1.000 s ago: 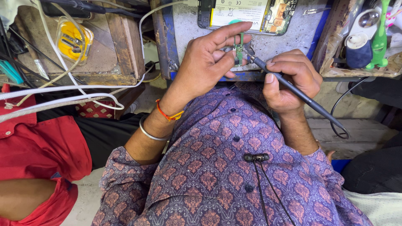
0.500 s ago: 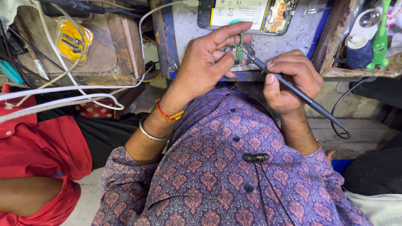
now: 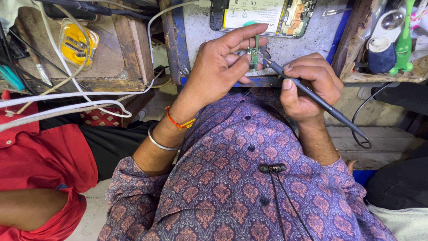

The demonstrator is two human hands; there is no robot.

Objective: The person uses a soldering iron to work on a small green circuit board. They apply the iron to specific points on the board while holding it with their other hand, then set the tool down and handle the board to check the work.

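Observation:
My left hand (image 3: 220, 67) pinches a small green circuit board (image 3: 254, 54) between thumb and fingers, holding it upright over the grey bench top (image 3: 196, 31). My right hand (image 3: 307, 85) grips a dark soldering iron (image 3: 312, 96) like a pen. The iron's tip touches the little board's right edge. Its cord (image 3: 361, 129) loops down to the right. Just beyond the hands an opened phone (image 3: 263, 15) lies face down, its pale battery and circuit parts exposed.
A wooden box (image 3: 133, 49) at the left carries a yellow plastic case (image 3: 76, 42) and white cables (image 3: 67, 96). A person in red (image 3: 40, 165) sits at my left. A cluttered shelf (image 3: 392, 49) with a green tool stands at the right.

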